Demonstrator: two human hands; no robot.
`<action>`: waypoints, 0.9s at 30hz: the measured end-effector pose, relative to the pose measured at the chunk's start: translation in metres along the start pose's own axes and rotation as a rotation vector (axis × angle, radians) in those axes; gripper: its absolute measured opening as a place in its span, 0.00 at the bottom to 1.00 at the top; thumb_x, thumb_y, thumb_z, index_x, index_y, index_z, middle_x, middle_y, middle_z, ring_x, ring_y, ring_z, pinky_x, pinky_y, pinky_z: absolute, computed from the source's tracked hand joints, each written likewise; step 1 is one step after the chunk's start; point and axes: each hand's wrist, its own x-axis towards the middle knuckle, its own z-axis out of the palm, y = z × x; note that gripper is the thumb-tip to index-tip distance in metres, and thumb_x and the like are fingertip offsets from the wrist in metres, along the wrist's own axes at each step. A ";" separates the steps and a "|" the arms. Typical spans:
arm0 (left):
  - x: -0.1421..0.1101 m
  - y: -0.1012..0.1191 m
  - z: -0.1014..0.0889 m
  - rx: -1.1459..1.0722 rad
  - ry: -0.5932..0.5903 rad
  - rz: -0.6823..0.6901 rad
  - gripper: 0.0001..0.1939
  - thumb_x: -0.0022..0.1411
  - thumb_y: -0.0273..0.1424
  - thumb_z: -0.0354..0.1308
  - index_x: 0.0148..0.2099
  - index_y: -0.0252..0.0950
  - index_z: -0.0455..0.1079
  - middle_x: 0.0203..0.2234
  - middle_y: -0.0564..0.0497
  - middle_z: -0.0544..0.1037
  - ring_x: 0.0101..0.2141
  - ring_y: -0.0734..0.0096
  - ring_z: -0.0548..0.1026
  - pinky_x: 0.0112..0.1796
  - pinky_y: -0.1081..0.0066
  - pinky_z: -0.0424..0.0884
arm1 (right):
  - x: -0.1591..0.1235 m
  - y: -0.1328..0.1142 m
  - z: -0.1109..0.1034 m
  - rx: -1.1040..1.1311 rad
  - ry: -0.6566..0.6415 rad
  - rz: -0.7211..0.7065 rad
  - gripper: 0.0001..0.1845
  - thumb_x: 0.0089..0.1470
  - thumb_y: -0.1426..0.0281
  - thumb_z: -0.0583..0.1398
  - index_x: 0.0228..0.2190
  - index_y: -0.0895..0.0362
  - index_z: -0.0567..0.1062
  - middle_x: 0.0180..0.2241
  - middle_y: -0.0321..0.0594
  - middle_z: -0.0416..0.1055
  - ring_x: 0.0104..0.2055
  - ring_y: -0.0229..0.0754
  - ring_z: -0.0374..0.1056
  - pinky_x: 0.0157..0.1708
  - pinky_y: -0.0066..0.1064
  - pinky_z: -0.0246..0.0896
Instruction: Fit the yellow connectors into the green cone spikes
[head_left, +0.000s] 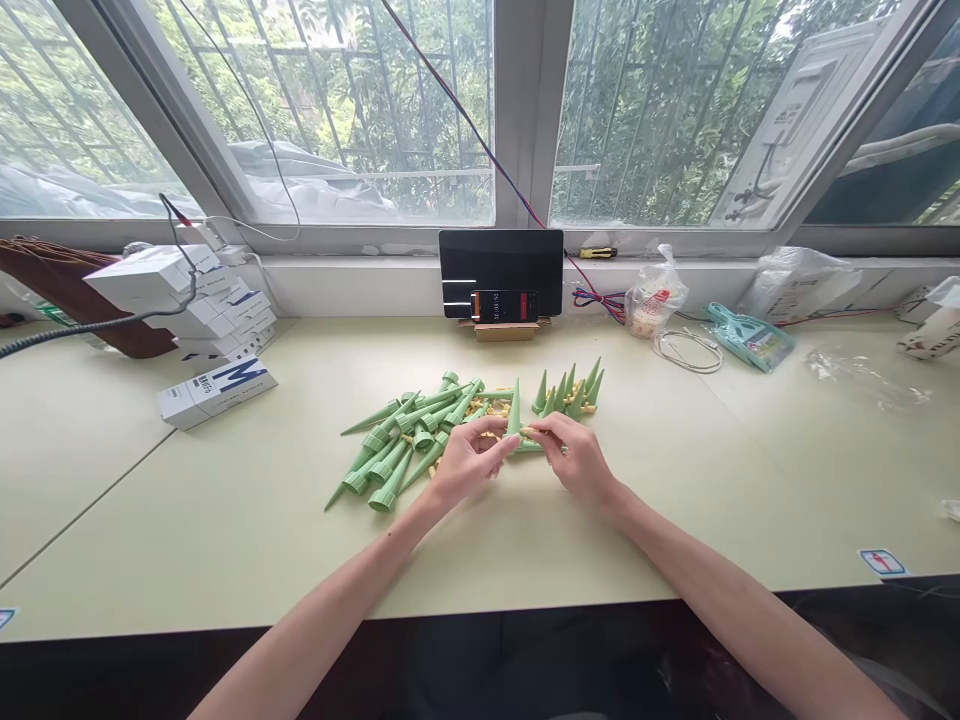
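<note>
My left hand (471,456) is closed round the base of a green plant watering spike (514,405), whose tip points up. At the spike's right side, the fingertips of my right hand (576,452) pinch a small yellow valve (527,431); whether it is seated in the spike I cannot tell. A pile of loose green spikes (397,430) lies to the left of my left hand. Small yellow valves (495,408) lie between that pile and the held spike, partly hidden. Behind my right hand several spikes (570,390) stand upright with yellow valves at their bases.
At the back, a phone (505,305) showing a timer leans on a black panel (501,262). White boxes (217,390) are stacked at the left. A tied plastic bag (655,295), a coiled white cable (686,350) and a teal item (750,335) lie at the right.
</note>
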 end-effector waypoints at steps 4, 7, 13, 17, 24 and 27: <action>0.001 -0.005 -0.001 0.020 -0.006 0.011 0.19 0.56 0.41 0.66 0.45 0.34 0.74 0.28 0.52 0.73 0.17 0.83 0.63 0.17 0.77 0.61 | 0.000 0.001 0.000 -0.005 -0.004 0.008 0.12 0.66 0.65 0.54 0.35 0.55 0.75 0.29 0.39 0.69 0.29 0.41 0.64 0.30 0.31 0.59; 0.001 -0.009 -0.002 0.022 -0.003 0.007 0.21 0.55 0.40 0.67 0.47 0.34 0.74 0.31 0.51 0.74 0.17 0.84 0.63 0.17 0.77 0.60 | 0.000 0.000 0.000 0.010 -0.011 0.033 0.11 0.66 0.66 0.54 0.34 0.55 0.74 0.28 0.39 0.69 0.28 0.40 0.63 0.30 0.31 0.59; 0.001 -0.013 -0.004 0.036 0.015 0.025 0.21 0.54 0.38 0.68 0.47 0.33 0.73 0.23 0.55 0.70 0.17 0.83 0.62 0.17 0.77 0.60 | 0.000 -0.005 -0.001 0.111 -0.040 0.146 0.13 0.64 0.63 0.56 0.32 0.57 0.74 0.26 0.39 0.68 0.27 0.39 0.62 0.26 0.30 0.58; 0.002 -0.016 -0.003 0.046 0.015 0.073 0.20 0.55 0.37 0.68 0.48 0.33 0.74 0.16 0.60 0.64 0.16 0.81 0.62 0.18 0.78 0.61 | 0.000 -0.007 -0.001 0.263 -0.072 0.280 0.15 0.61 0.60 0.58 0.30 0.58 0.74 0.21 0.35 0.64 0.21 0.36 0.59 0.21 0.29 0.55; 0.005 -0.018 -0.004 0.034 0.016 0.184 0.15 0.55 0.33 0.67 0.46 0.36 0.76 0.36 0.51 0.70 0.18 0.86 0.64 0.17 0.78 0.64 | 0.005 -0.009 -0.005 0.525 -0.166 0.442 0.15 0.59 0.59 0.61 0.29 0.58 0.73 0.16 0.29 0.62 0.16 0.32 0.55 0.19 0.28 0.54; 0.005 -0.017 -0.004 0.027 -0.005 0.190 0.14 0.56 0.33 0.67 0.46 0.36 0.77 0.40 0.48 0.72 0.18 0.87 0.64 0.16 0.78 0.64 | 0.006 -0.008 -0.006 0.607 -0.194 0.486 0.16 0.57 0.59 0.62 0.28 0.59 0.74 0.17 0.30 0.64 0.16 0.31 0.56 0.19 0.28 0.54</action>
